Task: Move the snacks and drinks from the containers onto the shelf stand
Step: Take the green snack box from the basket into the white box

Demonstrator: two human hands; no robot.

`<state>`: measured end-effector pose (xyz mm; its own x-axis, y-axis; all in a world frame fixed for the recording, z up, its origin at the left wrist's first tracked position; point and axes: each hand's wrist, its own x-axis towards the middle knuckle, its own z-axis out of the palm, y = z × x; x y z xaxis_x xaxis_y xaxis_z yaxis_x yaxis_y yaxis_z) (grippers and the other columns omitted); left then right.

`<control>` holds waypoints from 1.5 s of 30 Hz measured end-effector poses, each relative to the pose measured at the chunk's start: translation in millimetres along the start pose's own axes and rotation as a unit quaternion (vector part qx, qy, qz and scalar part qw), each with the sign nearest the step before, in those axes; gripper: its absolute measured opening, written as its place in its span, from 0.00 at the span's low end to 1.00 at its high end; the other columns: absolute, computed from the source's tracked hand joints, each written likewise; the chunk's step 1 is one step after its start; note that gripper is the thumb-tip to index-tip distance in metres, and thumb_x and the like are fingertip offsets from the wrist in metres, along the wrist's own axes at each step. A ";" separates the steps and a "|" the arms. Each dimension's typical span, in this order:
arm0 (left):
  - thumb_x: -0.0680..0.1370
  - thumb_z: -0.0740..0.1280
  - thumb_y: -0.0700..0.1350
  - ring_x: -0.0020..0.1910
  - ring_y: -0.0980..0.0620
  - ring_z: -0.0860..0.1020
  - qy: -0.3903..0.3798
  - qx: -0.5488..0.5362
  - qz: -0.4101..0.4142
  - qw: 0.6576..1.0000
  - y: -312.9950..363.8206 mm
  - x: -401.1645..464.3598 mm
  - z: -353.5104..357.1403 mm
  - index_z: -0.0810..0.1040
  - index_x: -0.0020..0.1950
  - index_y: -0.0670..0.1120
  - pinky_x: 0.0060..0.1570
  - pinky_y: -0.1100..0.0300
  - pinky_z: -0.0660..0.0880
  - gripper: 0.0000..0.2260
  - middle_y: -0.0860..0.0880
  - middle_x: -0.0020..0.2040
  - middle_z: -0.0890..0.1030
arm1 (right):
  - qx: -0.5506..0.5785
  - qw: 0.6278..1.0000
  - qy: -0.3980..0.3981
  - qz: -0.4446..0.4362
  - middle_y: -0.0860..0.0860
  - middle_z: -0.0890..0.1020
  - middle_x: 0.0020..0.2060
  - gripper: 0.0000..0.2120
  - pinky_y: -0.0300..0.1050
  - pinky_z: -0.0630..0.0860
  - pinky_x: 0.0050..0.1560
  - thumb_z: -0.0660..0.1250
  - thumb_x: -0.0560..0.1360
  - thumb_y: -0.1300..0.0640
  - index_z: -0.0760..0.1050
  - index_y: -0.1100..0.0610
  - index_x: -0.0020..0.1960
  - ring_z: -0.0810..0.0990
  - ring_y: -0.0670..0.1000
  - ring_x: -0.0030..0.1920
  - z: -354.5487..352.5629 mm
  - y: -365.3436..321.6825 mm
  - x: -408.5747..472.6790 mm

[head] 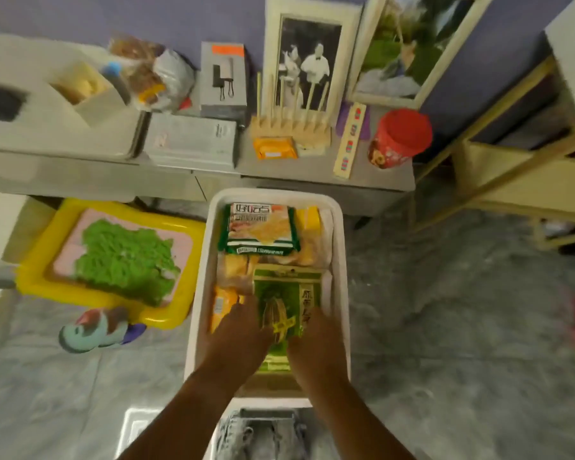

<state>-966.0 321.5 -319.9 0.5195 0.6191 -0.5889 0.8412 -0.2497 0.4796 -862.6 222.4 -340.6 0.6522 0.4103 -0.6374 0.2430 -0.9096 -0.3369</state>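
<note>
Both forearms reaching down into the white bin point(342, 260), left hand point(238, 330) and right hand point(316, 340) closing on either side of the green snack bag point(287, 300), orange packet point(223, 305) just beside the left hand, biscuit pack point(261, 229) beyond the fingers, wooden shelf stand point(498, 180) well off to the right

Observed: left hand point(238, 330) and right hand point(314, 346) bare, forearms unsleeved; faded, distressed blue jeans point(263, 436) worn.

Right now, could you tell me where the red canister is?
The red canister stands at the right end of the grey counter, beside the long wooden strip.
</note>
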 end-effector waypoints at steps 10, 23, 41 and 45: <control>0.68 0.75 0.56 0.47 0.50 0.80 0.038 -0.201 -0.062 0.977 -23.1 34.0 21.8 0.67 0.58 0.52 0.37 0.53 0.82 0.25 0.51 0.51 0.75 | 0.006 0.997 0.076 0.018 0.49 0.77 0.55 0.23 0.53 0.81 0.53 0.68 0.70 0.40 0.69 0.45 0.62 0.77 0.55 0.59 15.0 -19.7 -2.3; 0.76 0.72 0.42 0.50 0.55 0.80 0.086 -0.330 0.139 0.930 95.1 -75.1 -155.7 0.72 0.55 0.58 0.44 0.65 0.74 0.15 0.54 0.53 0.81 | 0.298 0.930 0.011 -0.214 0.36 0.71 0.63 0.45 0.31 0.77 0.50 0.81 0.65 0.50 0.59 0.30 0.72 0.75 0.30 0.57 -176.3 -70.3 -112.4; 0.59 0.84 0.55 0.67 0.58 0.72 -0.048 -0.118 0.490 0.862 502.7 -193.4 -248.4 0.55 0.75 0.66 0.63 0.56 0.75 0.53 0.63 0.70 0.65 | 0.172 0.895 0.238 -0.337 0.33 0.58 0.68 0.64 0.43 0.75 0.65 0.81 0.58 0.39 0.36 0.28 0.75 0.70 0.38 0.66 -582.7 39.0 -229.9; 0.58 0.85 0.52 0.64 0.57 0.76 -0.065 -0.132 0.452 0.880 557.4 -175.5 -180.7 0.55 0.75 0.67 0.60 0.60 0.76 0.54 0.62 0.70 0.67 | 0.170 0.908 0.238 -0.301 0.32 0.51 0.72 0.63 0.44 0.76 0.64 0.80 0.55 0.35 0.36 0.26 0.73 0.73 0.37 0.65 -615.6 106.4 -195.1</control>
<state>-615.3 208.2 168.3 0.9855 0.1621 0.0508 0.0193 -0.4041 0.9145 -522.0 5.6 174.6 0.7305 0.6786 0.0768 0.4750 -0.4241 -0.7711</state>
